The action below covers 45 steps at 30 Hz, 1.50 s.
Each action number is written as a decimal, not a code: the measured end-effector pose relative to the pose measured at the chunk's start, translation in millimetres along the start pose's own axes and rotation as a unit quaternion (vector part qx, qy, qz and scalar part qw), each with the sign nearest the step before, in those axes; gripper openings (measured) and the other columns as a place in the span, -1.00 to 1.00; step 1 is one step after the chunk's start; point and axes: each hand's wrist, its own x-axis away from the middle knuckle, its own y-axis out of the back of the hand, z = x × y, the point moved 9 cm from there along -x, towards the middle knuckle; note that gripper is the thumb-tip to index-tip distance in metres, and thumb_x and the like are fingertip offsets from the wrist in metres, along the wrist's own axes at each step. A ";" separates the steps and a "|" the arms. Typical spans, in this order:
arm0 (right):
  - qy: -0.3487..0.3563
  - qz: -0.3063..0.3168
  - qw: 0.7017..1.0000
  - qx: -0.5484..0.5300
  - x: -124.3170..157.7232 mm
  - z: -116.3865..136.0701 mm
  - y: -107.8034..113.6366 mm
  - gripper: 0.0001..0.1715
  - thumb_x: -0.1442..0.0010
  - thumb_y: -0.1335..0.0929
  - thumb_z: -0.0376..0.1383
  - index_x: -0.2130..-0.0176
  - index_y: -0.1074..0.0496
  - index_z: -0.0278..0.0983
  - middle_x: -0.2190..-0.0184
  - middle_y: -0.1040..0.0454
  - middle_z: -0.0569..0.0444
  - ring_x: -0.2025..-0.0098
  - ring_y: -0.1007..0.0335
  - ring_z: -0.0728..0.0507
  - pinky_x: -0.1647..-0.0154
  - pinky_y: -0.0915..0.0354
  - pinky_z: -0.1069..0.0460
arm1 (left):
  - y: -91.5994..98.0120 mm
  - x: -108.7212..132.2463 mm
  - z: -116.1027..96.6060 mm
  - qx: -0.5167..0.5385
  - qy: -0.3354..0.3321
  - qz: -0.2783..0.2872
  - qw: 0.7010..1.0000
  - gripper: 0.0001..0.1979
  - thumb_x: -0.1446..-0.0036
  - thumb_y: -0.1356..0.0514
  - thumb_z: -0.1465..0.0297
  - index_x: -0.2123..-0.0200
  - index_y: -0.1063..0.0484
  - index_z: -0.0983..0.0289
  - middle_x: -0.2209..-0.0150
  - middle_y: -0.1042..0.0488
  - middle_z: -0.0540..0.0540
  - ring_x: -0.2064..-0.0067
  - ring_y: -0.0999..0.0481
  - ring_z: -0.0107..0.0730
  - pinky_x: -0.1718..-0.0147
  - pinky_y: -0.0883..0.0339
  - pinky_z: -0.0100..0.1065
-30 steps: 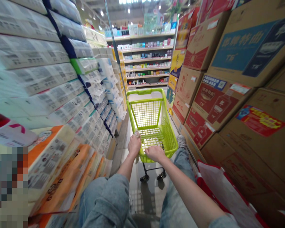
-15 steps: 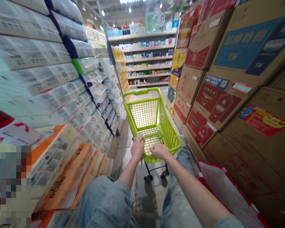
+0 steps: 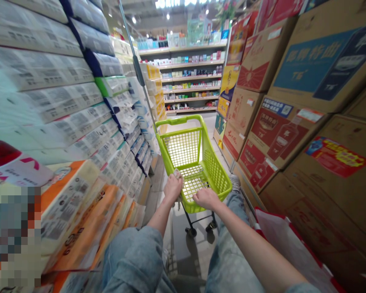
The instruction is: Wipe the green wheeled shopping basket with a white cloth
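Note:
A green wheeled shopping basket [image 3: 216, 175] stands on the floor ahead, its grid basket holding nothing visible. My left hand [image 3: 173, 189] is closed at the basket's near left corner, around a small pale, crumpled item [image 3: 178, 175] with bits dangling below the fist. At the near rim, my right hand [image 3: 206, 197] is curled with its knuckles up; what its fingers hold, if anything, is hidden. A thin pole [image 3: 138, 67] rises from the basket's far left corner.
Stacked cardboard cartons [image 3: 295, 134] line the right side, with a red-and-white bag [image 3: 286, 236] below them. Wrapped paper packs [image 3: 61, 65] and orange packs [image 3: 79, 228] are piled on the left. Shelves of small goods [image 3: 192, 75] cross the aisle's far end.
My left hand has shifted slightly left and down. The basket has turned a little, its far end and the pole moving left. My right hand stays nearly in place.

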 end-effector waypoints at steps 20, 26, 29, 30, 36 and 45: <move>-0.065 0.034 0.996 -0.060 6.0 -26.3 -1.7 -0.31 -0.28 0.02 -0.10 0.30 -0.53 -0.30 0.24 -0.53 -0.14 0.16 -0.42 -0.21 0.19 -0.20 -0.01 | -6.5 1.4 -2.6 0.073 0.076 -0.066 0.992 -0.72 -0.22 0.11 0.26 0.15 -0.23 0.31 0.08 -0.43 0.29 0.07 -0.47 -0.14 0.21 -0.26 -0.31; -0.069 0.049 0.988 -0.132 1.1 4.0 -6.3 -0.35 -0.29 0.03 -0.13 0.25 -0.50 -0.28 0.20 -0.52 -0.10 0.16 -0.41 -0.17 0.25 -0.19 0.03 | -6.0 3.0 6.9 0.079 0.071 -0.066 0.992 -0.72 -0.22 0.11 0.25 0.15 -0.21 0.31 0.06 -0.42 0.29 0.08 -0.48 -0.15 0.21 -0.26 -0.29; -0.030 0.045 0.991 -0.120 0.9 24.9 -8.7 -0.43 -0.28 0.00 -0.20 0.24 -0.48 -0.28 0.20 -0.51 -0.10 0.17 -0.42 -0.18 0.27 -0.19 0.02 | -6.8 2.6 10.1 0.079 0.077 -0.061 0.992 -0.71 -0.22 0.10 0.23 0.15 -0.20 0.30 0.05 -0.42 0.29 0.08 -0.48 -0.15 0.20 -0.27 -0.29; -0.017 0.041 0.993 -0.107 1.8 29.5 -8.8 -0.44 -0.28 0.01 -0.21 0.23 -0.47 -0.28 0.21 -0.51 -0.10 0.18 -0.42 -0.18 0.26 -0.19 0.01 | -7.2 2.5 10.6 0.080 0.079 -0.059 0.992 -0.71 -0.22 0.10 0.22 0.15 -0.20 0.29 0.05 -0.41 0.29 0.08 -0.48 -0.15 0.20 -0.27 -0.28; 0.046 0.022 0.998 -0.040 11.3 40.8 -5.5 -0.37 -0.31 0.05 -0.12 0.22 -0.45 -0.28 0.27 -0.53 -0.13 0.21 -0.44 -0.20 0.22 -0.22 -0.03 | -7.5 5.2 10.3 0.084 0.073 -0.061 0.992 -0.72 -0.21 0.11 0.23 0.16 -0.20 0.29 0.06 -0.42 0.29 0.09 -0.48 -0.12 0.21 -0.27 -0.27; 0.067 0.042 0.997 -0.009 18.0 41.2 -14.4 -0.47 -0.20 -0.11 -0.11 0.33 -0.51 -0.34 0.33 -0.54 -0.17 0.27 -0.46 -0.22 0.27 -0.26 -0.01 | -7.8 13.9 6.5 0.075 0.042 -0.058 0.995 -0.74 -0.20 0.10 0.25 0.19 -0.19 0.30 0.09 -0.44 0.30 0.08 -0.47 -0.12 0.23 -0.27 -0.29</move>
